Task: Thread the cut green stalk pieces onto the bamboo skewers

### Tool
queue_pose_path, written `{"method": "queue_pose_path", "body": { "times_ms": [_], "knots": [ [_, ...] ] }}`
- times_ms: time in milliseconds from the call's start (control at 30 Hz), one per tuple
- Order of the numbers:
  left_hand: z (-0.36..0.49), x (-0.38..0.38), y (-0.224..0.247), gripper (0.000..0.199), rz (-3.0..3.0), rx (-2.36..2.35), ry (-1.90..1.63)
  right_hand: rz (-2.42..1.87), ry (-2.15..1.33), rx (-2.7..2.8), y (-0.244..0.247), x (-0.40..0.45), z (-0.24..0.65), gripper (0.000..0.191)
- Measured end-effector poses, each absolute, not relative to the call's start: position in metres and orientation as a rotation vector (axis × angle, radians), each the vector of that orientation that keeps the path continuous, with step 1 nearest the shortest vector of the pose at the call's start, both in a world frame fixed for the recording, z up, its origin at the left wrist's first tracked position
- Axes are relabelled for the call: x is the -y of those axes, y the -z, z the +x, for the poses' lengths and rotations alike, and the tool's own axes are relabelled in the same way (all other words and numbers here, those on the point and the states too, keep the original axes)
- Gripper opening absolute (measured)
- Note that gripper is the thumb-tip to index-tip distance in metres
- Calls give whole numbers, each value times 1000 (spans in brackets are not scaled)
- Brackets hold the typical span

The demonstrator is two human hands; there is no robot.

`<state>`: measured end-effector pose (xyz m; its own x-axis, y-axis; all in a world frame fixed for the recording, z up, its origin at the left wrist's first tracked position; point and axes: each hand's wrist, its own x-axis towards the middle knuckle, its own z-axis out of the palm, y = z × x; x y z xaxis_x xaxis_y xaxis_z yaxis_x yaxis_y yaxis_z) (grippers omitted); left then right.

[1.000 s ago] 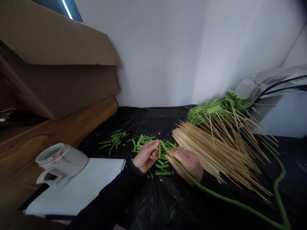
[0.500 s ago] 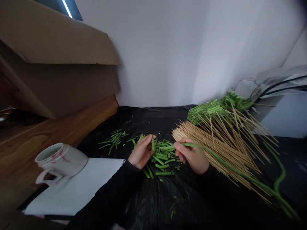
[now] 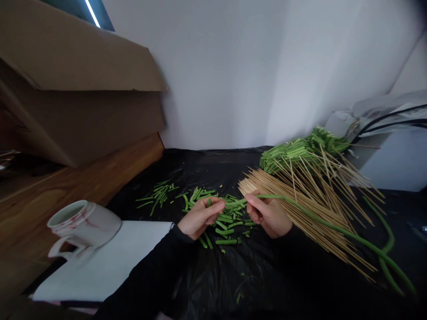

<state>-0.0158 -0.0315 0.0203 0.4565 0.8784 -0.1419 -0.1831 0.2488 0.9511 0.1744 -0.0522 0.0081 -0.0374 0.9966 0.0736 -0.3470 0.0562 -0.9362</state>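
Note:
A yardlong bean (image 3: pixel 320 221) runs from between my hands off to the right, where it loops back on itself. My right hand (image 3: pixel 271 218) pinches it close to its end. The thumb and fingers of my left hand (image 3: pixel 199 218) are closed on the bean's tip, and a short green bit shows at the fingers. Snapped bean pieces (image 3: pixel 226 242) lie heaped under and between my hands. Bamboo skewers (image 3: pixel 293 206) are spread just beyond and to the right of my right hand.
Bean pieces on skewers (image 3: pixel 288 156) are stacked at the back right. A smaller group of bean pieces (image 3: pixel 162 192) lies left on the black plastic sheet (image 3: pixel 213 166). A white mug (image 3: pixel 96 224) stands on white paper (image 3: pixel 133 249); a cardboard box (image 3: pixel 110 115) rises behind it.
My left hand has moved slightly right and its thumb and fingers have closed on the bean's end. My right hand has shifted a little right, still pinching the bean.

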Motion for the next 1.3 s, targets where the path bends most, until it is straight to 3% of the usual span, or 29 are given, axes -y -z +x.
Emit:
{"method": "queue_pose_path", "body": {
  "times_ms": [700, 1000, 1300],
  "knots": [
    [-14, 34, -21, 26, 1215, -870, -853, -924, -1289, 1012, -5, 49, 176, 30],
    [-12, 41, -27, 13, 1310, -797, -897, -790, -1648, 931, -1, 52, 172, 34],
    [-4, 44, -18, 9, 1820, -794, -775, -606, -1894, 1154, -10, 64, 172, 34]
  ]
}}
